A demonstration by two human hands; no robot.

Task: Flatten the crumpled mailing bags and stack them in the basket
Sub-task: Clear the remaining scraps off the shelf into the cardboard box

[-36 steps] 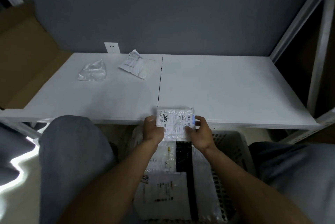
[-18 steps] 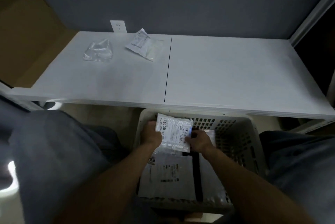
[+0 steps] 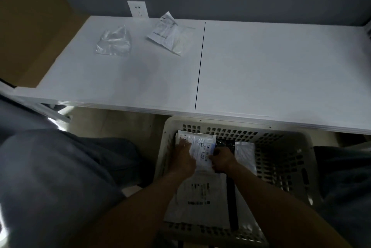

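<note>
White perforated plastic basket point(image 3: 281, 141) sits low in the frame, just under the front edge of the smooth white table point(image 3: 261, 67). It's got a flat stack of mailers point(image 3: 200, 197) inside, glossy white, with a black strip running down one. A small mailing bag point(image 3: 202, 149) with a printed label lies flat on top of that stack at the far end. The left hand point(image 3: 183, 159) has its fingers laid out pretty straight, pressing on the bag's left edge, while the right hand point(image 3: 222, 159) is curled and pinches the right edge. Toward the upper left of the table there's a crumpled clear bag point(image 3: 113, 42) and a crinkled white bag point(image 3: 168, 34) near it, not touching
</note>
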